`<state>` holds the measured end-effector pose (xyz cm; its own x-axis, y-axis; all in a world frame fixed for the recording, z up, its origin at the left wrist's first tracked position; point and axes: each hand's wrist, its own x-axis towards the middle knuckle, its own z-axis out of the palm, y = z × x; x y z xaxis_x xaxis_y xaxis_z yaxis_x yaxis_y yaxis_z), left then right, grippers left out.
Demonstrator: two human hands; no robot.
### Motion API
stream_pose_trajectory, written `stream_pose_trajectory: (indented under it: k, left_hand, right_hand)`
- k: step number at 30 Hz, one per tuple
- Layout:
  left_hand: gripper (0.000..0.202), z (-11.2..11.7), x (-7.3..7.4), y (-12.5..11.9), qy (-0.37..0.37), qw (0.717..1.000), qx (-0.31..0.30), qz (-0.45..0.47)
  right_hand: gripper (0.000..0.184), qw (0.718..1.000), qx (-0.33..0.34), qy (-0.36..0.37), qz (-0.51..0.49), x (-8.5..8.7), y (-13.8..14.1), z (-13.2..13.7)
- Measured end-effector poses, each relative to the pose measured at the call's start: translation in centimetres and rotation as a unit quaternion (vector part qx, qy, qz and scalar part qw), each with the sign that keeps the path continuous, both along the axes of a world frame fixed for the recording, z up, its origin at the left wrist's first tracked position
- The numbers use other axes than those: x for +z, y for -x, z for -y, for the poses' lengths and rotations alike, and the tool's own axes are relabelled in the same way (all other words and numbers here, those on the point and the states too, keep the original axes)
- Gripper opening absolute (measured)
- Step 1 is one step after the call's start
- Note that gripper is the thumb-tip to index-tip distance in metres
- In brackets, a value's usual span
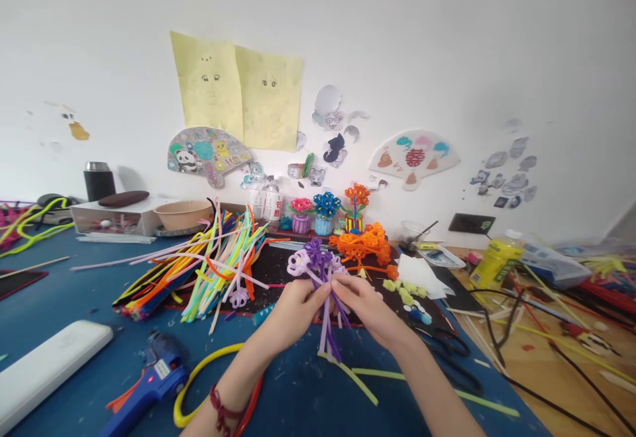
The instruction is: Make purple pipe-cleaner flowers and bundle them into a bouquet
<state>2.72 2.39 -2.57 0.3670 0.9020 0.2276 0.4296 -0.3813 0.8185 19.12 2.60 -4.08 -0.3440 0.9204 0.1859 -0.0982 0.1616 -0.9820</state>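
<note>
Both hands meet over the blue mat (74,304) at the middle of the view. My left hand (293,308) and my right hand (365,304) are closed on the stems of a purple and lilac pipe-cleaner flower bunch (318,261). The flower heads stand above my fingers, and the stems hang down below them. A red cord bracelet (221,410) circles my left wrist. A pile of coloured pipe cleaners (209,258) lies just left of my hands.
A blue glue gun (154,377) and a white flat case (44,367) lie at the front left. Orange pipe-cleaner flowers (362,245), small potted flowers (325,215), black scissors (447,351) and a yellow bottle (494,258) sit right of centre. Black wires cross the wooden table (556,357).
</note>
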Motion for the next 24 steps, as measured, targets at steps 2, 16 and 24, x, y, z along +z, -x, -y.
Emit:
stream_pose_trajectory:
  k: [2,16,24]
  left_hand:
    - [0.050,0.0,0.0,0.0,-0.011,1.000,0.002,-0.021]
    - [0.035,0.4,-0.5,-0.4,-0.061,0.987,0.065,-0.132]
    - [0.032,0.2,0.3,0.0,-0.005,0.994,0.110,-0.028]
  right_hand:
    - [0.035,1.000,-0.004,-0.005,0.010,-0.3,0.2,-0.2]
    - [0.033,0.995,-0.079,0.035,-0.043,-0.4,0.8,-0.3]
    - [0.039,0.973,-0.181,0.059,-0.132,0.3,-1.8,-1.6]
